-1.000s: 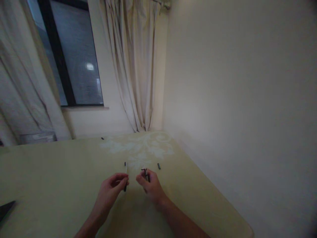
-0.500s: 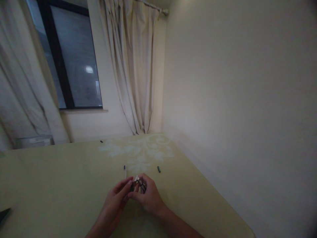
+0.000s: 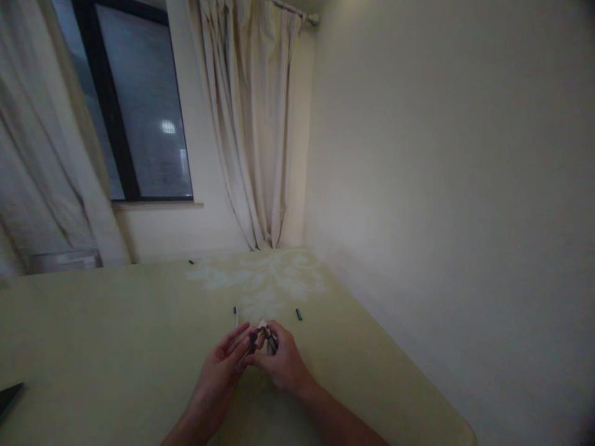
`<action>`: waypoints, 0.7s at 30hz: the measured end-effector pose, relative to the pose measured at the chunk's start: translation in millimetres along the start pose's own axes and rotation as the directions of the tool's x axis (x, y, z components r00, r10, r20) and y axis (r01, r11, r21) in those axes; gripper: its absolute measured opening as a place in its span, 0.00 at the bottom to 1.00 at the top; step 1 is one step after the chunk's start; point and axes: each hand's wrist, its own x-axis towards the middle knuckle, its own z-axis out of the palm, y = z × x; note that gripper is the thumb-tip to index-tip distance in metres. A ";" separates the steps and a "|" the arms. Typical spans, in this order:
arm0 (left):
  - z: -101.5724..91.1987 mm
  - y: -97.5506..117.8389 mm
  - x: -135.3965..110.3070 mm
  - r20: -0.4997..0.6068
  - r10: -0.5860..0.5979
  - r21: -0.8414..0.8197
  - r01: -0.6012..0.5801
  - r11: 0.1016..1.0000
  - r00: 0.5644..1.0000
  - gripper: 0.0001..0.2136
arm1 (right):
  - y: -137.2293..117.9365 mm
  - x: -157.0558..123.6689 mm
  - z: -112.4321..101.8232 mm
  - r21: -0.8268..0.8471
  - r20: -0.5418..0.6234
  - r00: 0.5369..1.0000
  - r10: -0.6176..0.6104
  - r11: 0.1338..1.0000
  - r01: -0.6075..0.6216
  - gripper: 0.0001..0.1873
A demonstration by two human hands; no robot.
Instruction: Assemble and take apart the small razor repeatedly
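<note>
Pale curtains (image 3: 253, 124) flank a dark-framed window (image 3: 144, 105).

Both hands (image 3: 224, 365) — close together — hold small dark-and-pale items (image 3: 271, 341) over the table (image 3: 116, 334).

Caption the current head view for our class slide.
Left hand close beside the right hand, which holds a small dark-and-light item over a yellow-green table.

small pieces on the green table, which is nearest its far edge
The small black piece by the left end of the pale floral pattern. The dark cylindrical piece lies closer, beyond the right hand; the white dark-tipped stick, beyond the left hand.
</note>
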 end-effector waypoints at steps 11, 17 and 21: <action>4.1 10.6 -7.9 0.064 -0.017 0.203 0.004 0.979 0.998 0.30 | -1.2 -4.0 -12.3 -0.340 0.038 0.980 -0.196 0.920 0.197 0.21; 6.0 14.6 -15.6 0.155 -0.001 0.212 -0.032 0.977 0.988 0.29 | -8.8 -4.1 -14.2 -0.417 0.088 0.975 -0.206 0.881 0.224 0.21; 4.4 17.9 -17.1 0.223 -0.017 0.186 -0.025 0.982 0.975 0.27 | -12.9 -3.6 -17.3 -0.421 0.085 0.981 -0.173 0.886 0.193 0.21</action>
